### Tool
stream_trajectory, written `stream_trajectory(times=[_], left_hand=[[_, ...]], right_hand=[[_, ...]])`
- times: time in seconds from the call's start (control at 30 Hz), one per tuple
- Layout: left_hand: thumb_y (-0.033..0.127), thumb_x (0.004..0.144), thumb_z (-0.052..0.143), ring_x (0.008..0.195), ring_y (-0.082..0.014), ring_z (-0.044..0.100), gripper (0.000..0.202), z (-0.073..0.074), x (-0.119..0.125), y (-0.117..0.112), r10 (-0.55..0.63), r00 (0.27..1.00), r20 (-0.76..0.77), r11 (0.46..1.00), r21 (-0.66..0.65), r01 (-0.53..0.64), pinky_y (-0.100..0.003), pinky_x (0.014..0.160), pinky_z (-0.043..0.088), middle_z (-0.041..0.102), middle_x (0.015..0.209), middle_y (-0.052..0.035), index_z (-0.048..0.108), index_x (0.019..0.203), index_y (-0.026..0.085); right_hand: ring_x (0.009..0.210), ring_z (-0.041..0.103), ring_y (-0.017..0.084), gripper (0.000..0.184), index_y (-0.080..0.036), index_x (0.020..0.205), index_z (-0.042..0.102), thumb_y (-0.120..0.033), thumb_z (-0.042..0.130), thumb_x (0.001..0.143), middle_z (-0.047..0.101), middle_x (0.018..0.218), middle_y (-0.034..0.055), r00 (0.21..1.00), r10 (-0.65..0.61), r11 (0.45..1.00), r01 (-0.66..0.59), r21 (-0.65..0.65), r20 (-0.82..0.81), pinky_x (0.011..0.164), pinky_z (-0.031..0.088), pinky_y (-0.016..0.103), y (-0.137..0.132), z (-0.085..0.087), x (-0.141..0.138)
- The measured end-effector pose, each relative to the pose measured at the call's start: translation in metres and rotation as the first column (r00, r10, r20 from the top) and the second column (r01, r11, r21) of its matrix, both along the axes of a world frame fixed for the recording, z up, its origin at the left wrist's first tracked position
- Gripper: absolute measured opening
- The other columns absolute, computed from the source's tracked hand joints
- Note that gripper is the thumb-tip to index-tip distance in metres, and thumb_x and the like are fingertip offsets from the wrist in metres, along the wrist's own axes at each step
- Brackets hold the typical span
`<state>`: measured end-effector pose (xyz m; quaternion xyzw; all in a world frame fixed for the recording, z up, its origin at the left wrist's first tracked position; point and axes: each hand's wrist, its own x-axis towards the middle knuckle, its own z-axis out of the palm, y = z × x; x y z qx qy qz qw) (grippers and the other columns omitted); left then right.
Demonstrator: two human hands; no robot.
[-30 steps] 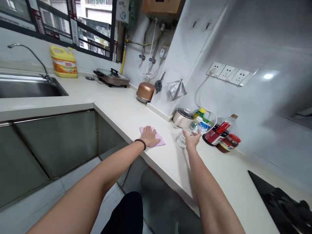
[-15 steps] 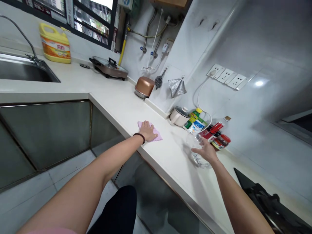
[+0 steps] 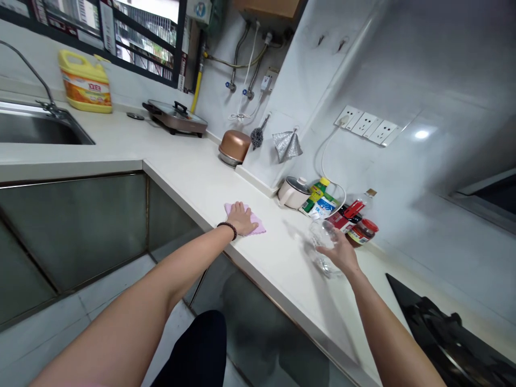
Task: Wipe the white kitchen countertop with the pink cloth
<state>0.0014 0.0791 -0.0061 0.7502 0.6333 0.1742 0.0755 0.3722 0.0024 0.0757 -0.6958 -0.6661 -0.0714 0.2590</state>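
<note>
My left hand (image 3: 241, 219) lies flat on a pink cloth (image 3: 256, 224) spread on the white countertop (image 3: 189, 166), fingers stretched out; a dark bead bracelet circles the wrist. My right hand (image 3: 339, 252) is wrapped round a clear plastic bottle (image 3: 321, 242) that stands on the counter near its front edge. Just behind the bottle stand other bottles and a red-lidded jar (image 3: 362, 231).
A small white cooker (image 3: 293, 192) and a green bottle (image 3: 316, 193) line the wall. Further back are a copper pot (image 3: 233, 148), a lidded electric pan (image 3: 175, 115), a yellow jug (image 3: 85, 81) and a sink (image 3: 36, 126). A black hob (image 3: 447, 338) lies at the right.
My right hand carried the clear bottle away from the row of bottles, rightward and toward the counter's front edge. My left hand stayed on the pink cloth.
</note>
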Motion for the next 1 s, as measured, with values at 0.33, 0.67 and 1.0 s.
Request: stream_trajectory(times=[0.33,0.67,1.0], left_hand=[[0.064,0.087,0.043,0.149,-0.0456,0.010,0.088,0.008,0.008,-0.003,0.038,0.998,-0.044,0.999,-0.018,-0.039,-0.054,0.118,0.005,0.021,0.161,-0.0264,0.035,0.151,0.004],[0.067,0.088,0.037,0.148,-0.0442,0.014,0.088,0.009,0.008,-0.003,0.047,0.988,-0.150,0.998,-0.027,-0.051,-0.055,0.116,0.011,0.021,0.161,-0.0275,0.035,0.152,0.006],[0.058,0.091,0.032,0.136,-0.0445,0.033,0.078,0.012,0.051,0.010,0.212,0.945,-0.248,0.977,0.042,-0.208,-0.054,0.105,0.026,0.043,0.146,-0.0307,0.046,0.140,-0.002]], right_hand=[[0.102,0.061,0.032,0.089,-0.025,0.142,0.048,-0.049,0.080,0.062,0.065,0.114,0.0102,0.962,-0.034,0.998,0.047,-0.042,0.272,0.084,0.047,0.041,-0.020,0.002,0.012],[0.098,0.065,0.028,0.104,-0.023,0.145,0.042,-0.056,0.083,0.055,0.065,0.117,0.0095,0.924,-0.044,0.973,0.126,0.195,-0.380,0.083,0.052,0.041,-0.046,-0.015,0.067],[0.115,0.060,0.031,0.101,-0.022,0.139,0.044,-0.052,0.089,0.054,0.061,0.126,0.0115,0.688,0.077,0.889,0.279,0.362,-0.722,0.098,0.049,0.045,-0.120,-0.047,0.147]])
